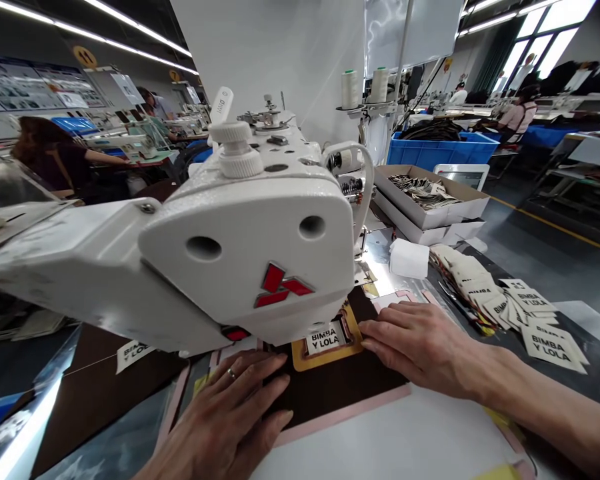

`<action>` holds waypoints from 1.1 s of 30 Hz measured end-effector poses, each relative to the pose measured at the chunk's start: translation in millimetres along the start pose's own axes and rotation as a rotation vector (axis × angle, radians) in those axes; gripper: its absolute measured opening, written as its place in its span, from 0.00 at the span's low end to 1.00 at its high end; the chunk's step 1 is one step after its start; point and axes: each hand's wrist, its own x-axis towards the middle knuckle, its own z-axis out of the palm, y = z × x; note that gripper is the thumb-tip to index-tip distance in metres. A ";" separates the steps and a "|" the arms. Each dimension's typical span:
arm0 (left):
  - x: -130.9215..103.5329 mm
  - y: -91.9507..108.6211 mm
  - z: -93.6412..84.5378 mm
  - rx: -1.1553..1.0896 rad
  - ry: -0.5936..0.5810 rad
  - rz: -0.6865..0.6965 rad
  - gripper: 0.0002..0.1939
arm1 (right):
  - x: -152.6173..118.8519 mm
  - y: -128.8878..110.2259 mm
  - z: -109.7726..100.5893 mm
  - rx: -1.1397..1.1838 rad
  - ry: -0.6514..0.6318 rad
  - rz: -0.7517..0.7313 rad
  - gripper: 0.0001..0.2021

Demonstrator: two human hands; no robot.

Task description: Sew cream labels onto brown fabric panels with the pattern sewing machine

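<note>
A dark brown panel [330,393] lies flat under the head of a white sewing machine [250,233]. On it, inside a yellow frame [307,360], sits a pale label [325,338] printed "BIMBA Y LOLA". My left hand [230,407], with a ring on one finger, rests on the panel's left part, fingers stretched out. From the right, my right hand [415,340] presses flat beside the yellow frame, its fingertips touching the frame's right edge. The machine head hides the needle area and the back of the panel.
Loose printed labels [550,343] lie fanned out at the right, near tweezers or snips [460,303]. Behind them stand a white stack of squares [409,259], a cardboard box [430,213] of labels and a blue crate [440,150]. Another brown panel [100,387] is at left. Other people work farther back.
</note>
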 end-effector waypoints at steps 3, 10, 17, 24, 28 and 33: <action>-1.5 1.4 0.7 -0.020 -0.017 -0.066 0.14 | -0.5 0.0 -0.6 -0.011 -0.002 0.005 0.11; -1.2 3.7 1.0 -0.027 -0.015 -0.082 0.13 | -2.8 1.3 2.3 -0.006 -0.008 0.002 0.11; 0.3 4.2 0.8 -0.061 -0.015 -0.100 0.13 | -0.5 -0.6 0.9 0.008 0.010 -0.006 0.12; -2.0 2.8 2.7 -0.069 -0.028 -0.093 0.12 | -0.9 -0.6 1.3 0.005 -0.014 0.000 0.13; -2.2 3.1 2.9 -0.071 -0.024 -0.099 0.13 | -0.7 -1.2 1.3 0.009 -0.008 -0.004 0.13; -3.1 3.5 3.4 -0.072 -0.034 -0.102 0.13 | -1.2 -1.7 2.4 0.008 0.000 -0.009 0.13</action>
